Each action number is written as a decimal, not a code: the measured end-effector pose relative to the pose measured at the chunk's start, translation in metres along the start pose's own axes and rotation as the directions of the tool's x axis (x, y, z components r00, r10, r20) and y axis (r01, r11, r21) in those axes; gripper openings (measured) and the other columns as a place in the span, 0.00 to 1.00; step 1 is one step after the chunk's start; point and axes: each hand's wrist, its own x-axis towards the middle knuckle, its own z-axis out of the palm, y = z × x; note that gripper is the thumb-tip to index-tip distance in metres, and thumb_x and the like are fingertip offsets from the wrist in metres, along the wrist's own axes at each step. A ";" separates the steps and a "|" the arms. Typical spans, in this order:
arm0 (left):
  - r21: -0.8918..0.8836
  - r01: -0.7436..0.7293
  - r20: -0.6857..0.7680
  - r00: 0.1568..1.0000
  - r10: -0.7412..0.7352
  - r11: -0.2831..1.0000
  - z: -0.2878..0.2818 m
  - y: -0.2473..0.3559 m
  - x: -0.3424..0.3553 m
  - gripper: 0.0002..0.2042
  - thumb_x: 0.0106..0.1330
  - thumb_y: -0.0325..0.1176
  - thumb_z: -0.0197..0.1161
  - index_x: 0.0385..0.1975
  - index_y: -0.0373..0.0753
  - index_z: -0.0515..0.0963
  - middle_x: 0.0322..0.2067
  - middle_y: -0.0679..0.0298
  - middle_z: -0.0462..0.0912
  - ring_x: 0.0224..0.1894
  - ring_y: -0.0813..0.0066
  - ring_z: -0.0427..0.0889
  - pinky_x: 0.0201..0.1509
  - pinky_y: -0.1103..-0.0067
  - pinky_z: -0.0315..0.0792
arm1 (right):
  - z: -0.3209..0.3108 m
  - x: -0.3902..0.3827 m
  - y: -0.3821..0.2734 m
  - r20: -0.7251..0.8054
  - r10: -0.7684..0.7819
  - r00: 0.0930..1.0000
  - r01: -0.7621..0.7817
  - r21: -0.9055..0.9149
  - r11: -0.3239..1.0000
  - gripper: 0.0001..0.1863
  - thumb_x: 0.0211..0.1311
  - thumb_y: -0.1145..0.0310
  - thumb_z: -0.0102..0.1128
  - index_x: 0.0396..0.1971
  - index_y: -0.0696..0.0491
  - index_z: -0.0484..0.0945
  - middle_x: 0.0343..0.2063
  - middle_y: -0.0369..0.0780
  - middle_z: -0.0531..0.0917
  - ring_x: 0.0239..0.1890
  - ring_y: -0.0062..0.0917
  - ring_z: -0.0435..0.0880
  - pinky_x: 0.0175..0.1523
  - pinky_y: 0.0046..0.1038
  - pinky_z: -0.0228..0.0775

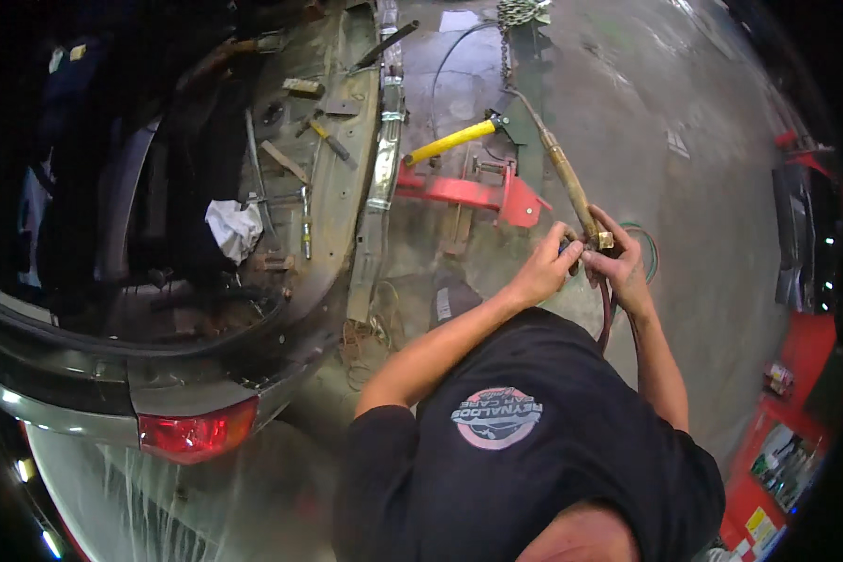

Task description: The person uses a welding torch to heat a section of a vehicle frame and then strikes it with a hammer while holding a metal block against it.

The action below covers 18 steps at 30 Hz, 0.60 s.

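Observation:
A long brass-coloured gas torch (570, 187) slants up and away from my hands, its thin curved tip pointing to the far side beside a hanging chain (506, 56). My right hand (622, 257) is closed around the torch's lower end, next to a square brass fitting (606, 241). Close by on its left, my left hand (554, 257) has its fingers bent together at the torch's base, with a small dark piece partly hidden in them. Dark red hoses (607, 318) run down from the torch between my forearms.
At left stands a car body with a red tail light (197, 433). On its floor pan lie a hammer (331, 142), a ratchet (306, 225) and a white cloth (234, 230). A yellow-handled hammer (452, 141) rests by a red metal frame (459, 193). Red equipment (754, 464) stands right.

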 end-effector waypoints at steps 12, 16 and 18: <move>-0.400 -0.111 -0.150 0.987 0.054 0.910 -0.033 0.071 0.011 0.07 0.81 0.35 0.52 0.48 0.39 0.69 0.27 0.68 0.74 0.17 0.84 0.68 0.18 0.81 0.60 | 0.061 0.041 -0.117 0.103 -0.120 0.987 0.154 -0.452 0.879 0.37 0.57 0.82 0.67 0.70 0.51 0.73 0.35 0.32 0.84 0.27 0.14 0.76 0.30 0.20 0.70; -0.350 -0.284 -0.235 0.949 0.210 0.893 -0.056 0.104 0.006 0.05 0.81 0.33 0.53 0.45 0.39 0.70 0.25 0.71 0.71 0.20 0.87 0.66 0.21 0.82 0.60 | 0.098 0.039 -0.126 -0.012 -0.301 0.953 0.279 -0.344 0.896 0.38 0.57 0.83 0.68 0.71 0.51 0.73 0.39 0.33 0.85 0.27 0.14 0.76 0.32 0.20 0.71; -0.323 -0.302 -0.256 0.940 0.224 0.897 -0.062 0.105 0.001 0.04 0.81 0.32 0.53 0.44 0.39 0.71 0.25 0.72 0.71 0.21 0.88 0.66 0.22 0.83 0.59 | 0.111 0.032 -0.121 -0.076 -0.263 0.962 0.234 -0.273 0.933 0.38 0.57 0.82 0.68 0.71 0.51 0.72 0.40 0.34 0.85 0.27 0.14 0.76 0.32 0.20 0.71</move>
